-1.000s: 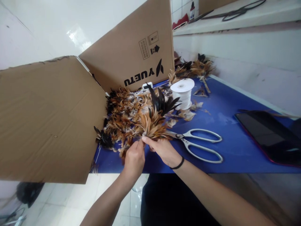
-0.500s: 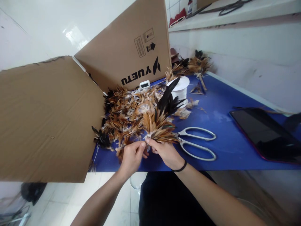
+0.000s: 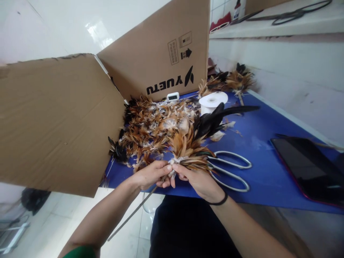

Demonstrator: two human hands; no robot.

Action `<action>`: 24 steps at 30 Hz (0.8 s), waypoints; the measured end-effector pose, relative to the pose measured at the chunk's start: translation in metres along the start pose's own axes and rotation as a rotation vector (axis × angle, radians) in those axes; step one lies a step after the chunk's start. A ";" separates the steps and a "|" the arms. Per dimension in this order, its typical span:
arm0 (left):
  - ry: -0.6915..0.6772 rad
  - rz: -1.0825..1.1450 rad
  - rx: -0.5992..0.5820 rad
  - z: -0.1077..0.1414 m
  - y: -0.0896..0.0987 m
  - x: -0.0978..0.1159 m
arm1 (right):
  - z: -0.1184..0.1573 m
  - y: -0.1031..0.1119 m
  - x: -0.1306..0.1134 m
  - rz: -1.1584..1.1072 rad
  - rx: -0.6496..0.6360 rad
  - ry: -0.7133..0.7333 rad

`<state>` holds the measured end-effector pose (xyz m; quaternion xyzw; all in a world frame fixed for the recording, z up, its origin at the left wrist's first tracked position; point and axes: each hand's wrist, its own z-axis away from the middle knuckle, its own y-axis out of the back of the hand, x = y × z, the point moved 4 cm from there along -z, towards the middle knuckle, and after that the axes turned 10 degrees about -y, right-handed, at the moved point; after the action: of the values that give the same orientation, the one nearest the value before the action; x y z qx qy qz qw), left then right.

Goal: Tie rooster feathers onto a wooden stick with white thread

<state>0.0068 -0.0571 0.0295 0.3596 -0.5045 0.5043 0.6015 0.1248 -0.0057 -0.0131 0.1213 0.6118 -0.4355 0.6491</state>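
Both hands meet at the white-wrapped base of a feather bundle (image 3: 188, 150), which has brown-orange plumes and long black ones pointing right. My left hand (image 3: 157, 174) is closed on the base from the left, and a thin stick (image 3: 131, 216) slants down to the left from beneath it. My right hand (image 3: 200, 181), with a black band at the wrist, pinches the base from the right. Metal scissors (image 3: 231, 173) lie right of the bundle, their blades hidden under the feathers. Many loose brown feathers (image 3: 147, 125) cover the table behind my hands.
A cardboard sheet (image 3: 53, 125) stands folded at the left and back of the blue table (image 3: 266, 172). A white spool (image 3: 213, 100) and small digital display (image 3: 172, 96) are behind the bundle. A dark phone (image 3: 309, 166) lies at right, below a wall shelf (image 3: 255, 28).
The bundle has turned, so its black plumes now reach farther right. The thin stick has come into view under my left hand. The camera view has shifted and tilted slightly.
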 end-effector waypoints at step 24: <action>0.093 0.416 -0.017 0.036 0.024 -0.032 | -0.012 -0.034 0.021 0.038 -0.144 -0.196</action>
<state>-0.0243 -0.0930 0.0049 0.2192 -0.5438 0.6293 0.5101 0.0895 -0.0259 -0.0222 0.0430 0.5726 -0.3878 0.7210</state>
